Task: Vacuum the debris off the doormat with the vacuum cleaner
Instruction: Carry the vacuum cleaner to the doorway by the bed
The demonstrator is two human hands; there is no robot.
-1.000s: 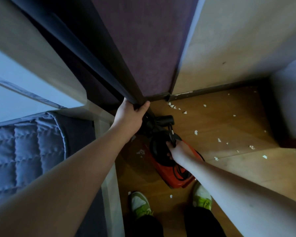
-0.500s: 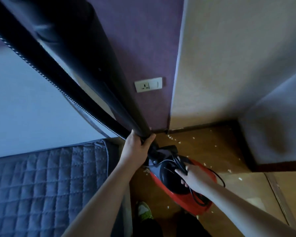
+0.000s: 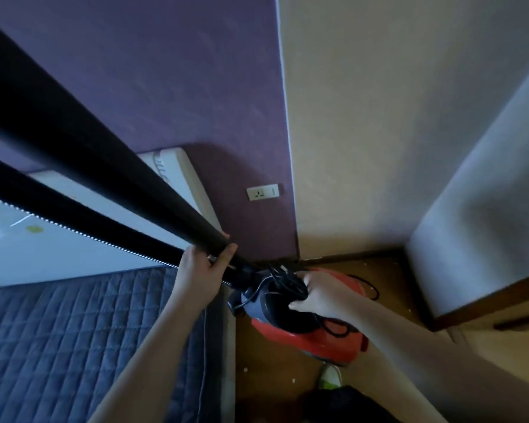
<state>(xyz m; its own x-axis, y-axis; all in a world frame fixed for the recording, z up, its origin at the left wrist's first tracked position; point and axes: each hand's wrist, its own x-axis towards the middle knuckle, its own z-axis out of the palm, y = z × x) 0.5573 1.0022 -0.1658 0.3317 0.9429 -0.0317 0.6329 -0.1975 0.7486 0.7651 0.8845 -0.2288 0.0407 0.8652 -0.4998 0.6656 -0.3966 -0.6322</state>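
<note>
Gripping the black tube (image 3: 110, 181), left fingers (image 3: 226, 254) curl; right fingers (image 3: 301, 277) clutch the vacuum cleaner (image 3: 324, 340).

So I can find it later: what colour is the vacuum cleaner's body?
Red, with a black top, seen in the head view: vacuum cleaner.

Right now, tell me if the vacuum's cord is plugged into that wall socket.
Unplugged: the wall socket is bare, and the cord lies bunched on the vacuum.

Looking steeply down from head height, facing the room corner, sitting close above both forearms and the floor (image 3: 275, 355).
</note>
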